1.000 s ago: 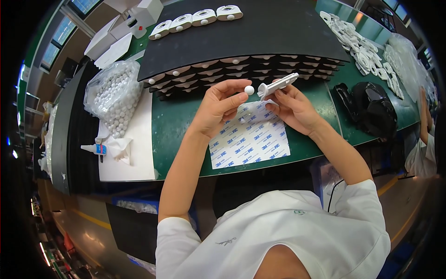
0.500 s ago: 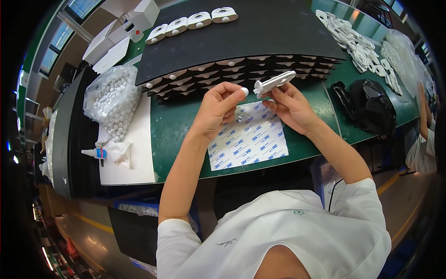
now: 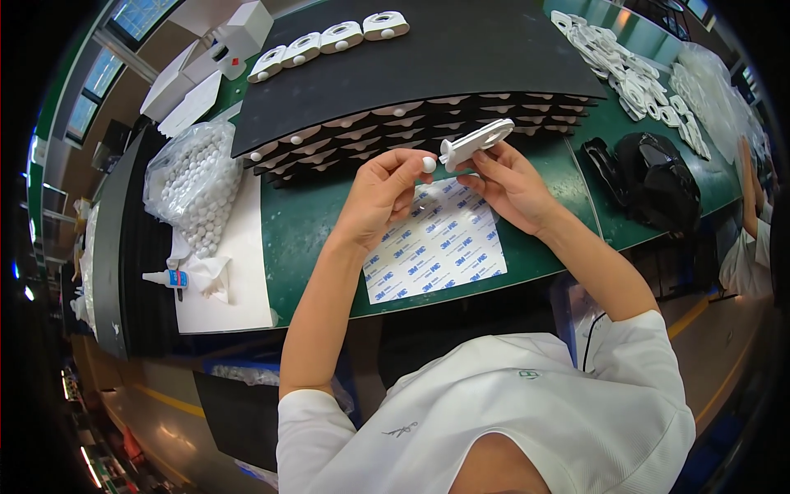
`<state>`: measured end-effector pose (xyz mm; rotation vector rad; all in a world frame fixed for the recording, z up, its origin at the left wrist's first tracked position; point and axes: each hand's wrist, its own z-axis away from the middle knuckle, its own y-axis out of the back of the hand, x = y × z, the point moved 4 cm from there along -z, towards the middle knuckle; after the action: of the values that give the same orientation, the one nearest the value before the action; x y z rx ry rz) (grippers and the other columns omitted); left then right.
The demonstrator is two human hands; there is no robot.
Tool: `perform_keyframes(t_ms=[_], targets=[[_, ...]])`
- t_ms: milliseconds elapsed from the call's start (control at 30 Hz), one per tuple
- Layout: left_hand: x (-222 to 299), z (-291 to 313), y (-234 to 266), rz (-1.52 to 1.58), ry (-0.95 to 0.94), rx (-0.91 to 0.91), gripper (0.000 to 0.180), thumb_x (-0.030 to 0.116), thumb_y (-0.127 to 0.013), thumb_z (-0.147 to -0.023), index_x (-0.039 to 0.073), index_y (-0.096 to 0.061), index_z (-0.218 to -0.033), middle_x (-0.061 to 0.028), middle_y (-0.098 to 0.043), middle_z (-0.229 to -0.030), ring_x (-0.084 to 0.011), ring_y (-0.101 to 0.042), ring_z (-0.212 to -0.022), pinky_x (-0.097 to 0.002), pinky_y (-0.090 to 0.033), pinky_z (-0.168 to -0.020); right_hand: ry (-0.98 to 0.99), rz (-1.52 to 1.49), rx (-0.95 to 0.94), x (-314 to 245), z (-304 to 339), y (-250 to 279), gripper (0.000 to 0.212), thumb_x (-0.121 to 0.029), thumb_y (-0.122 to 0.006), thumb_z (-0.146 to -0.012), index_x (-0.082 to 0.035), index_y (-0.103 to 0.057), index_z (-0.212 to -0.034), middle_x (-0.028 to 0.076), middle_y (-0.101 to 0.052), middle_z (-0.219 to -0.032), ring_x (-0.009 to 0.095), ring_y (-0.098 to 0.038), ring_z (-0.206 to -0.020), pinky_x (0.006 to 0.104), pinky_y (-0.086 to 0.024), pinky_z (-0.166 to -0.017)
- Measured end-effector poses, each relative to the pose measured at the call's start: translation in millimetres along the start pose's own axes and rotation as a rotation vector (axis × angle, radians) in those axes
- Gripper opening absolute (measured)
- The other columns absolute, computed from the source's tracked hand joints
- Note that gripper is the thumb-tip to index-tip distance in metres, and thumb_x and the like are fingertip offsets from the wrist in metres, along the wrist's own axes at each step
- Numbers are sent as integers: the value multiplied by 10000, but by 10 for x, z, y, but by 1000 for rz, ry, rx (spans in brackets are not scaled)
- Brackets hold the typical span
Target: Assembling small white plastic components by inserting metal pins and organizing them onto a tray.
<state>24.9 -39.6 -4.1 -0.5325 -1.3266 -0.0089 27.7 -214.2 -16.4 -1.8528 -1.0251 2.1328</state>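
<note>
My left hand [image 3: 387,193] is closed in a pinch on a small white ball [image 3: 429,165], held between thumb and forefinger. Facing it, my right hand [image 3: 510,181] grips a flat white plastic part [image 3: 476,144] with a ring-shaped far end and a flared near end. A narrow gap separates the ball from the flared end. Below both hands, a white sheet with blue print [image 3: 436,251] lies on the green table [image 3: 317,222].
Beyond my hands, black boards [image 3: 428,70] are stacked with white parts between them; several assembled white parts [image 3: 341,36] sit on top. Left are a bag of white balls [image 3: 193,177] and a glue bottle [image 3: 169,278]. Right are loose white parts [image 3: 613,62] and a black bag [image 3: 654,181].
The white part in my right hand has moved slightly left and down, closer to the ball. My left hand keeps its pinch on the ball. The whole view has shifted slightly.
</note>
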Motion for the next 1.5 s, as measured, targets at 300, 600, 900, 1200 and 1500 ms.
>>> perform_keyframes(t_ms=[300,600,900,1200,1500], targets=[[82,33,-65,-73,-75,102,262,56,-697,-719,43,-638,-974,-3,-604,-807,-17,-404,-513,-159,-269,-418,-11,11,0,15,3,6,252,-119,-472,-910,-60,-445,-1153,71,-512,-1126,146,-507,-1028,278,-437,-852],[56,30,-16,-150,-73,113,260,36,-697,-699,45,-650,-956,-3,-604,-725,-17,-423,-528,-156,-278,-429,-2,58,-19,17,7,-22,261,-140,-488,-905,-58,-441,-1149,54,-513,-1108,144,-510,-1029,283,-447,-853],[117,23,-82,-268,-198,127,278,39,-724,-669,46,-664,-940,16,-594,-689,-12,-436,-541,-157,-330,-465,-8,50,24,21,2,-24,276,-135,-492,-903,-55,-435,-1160,53,-516,-1099,137,-515,-1003,277,-453,-842],[122,52,-130,-447,-352,84,291,76,-775,-621,37,-651,-881,46,-512,-634,-15,-419,-559,-154,-344,-515,123,239,-111,-96,35,-104,292,-110,-520,-880,-31,-438,-1149,50,-552,-969,95,-524,-719,230,-447,-655],[190,69,-7,-150,-218,103,361,84,-687,-730,9,-564,-1061,62,-437,-619,-2,-369,-528,-158,-293,-449,486,726,-163,-1065,-406,-526,278,-73,-567,-839,-12,-480,-1096,49,-598,-947,84,-568,-848,221,-466,-737]])
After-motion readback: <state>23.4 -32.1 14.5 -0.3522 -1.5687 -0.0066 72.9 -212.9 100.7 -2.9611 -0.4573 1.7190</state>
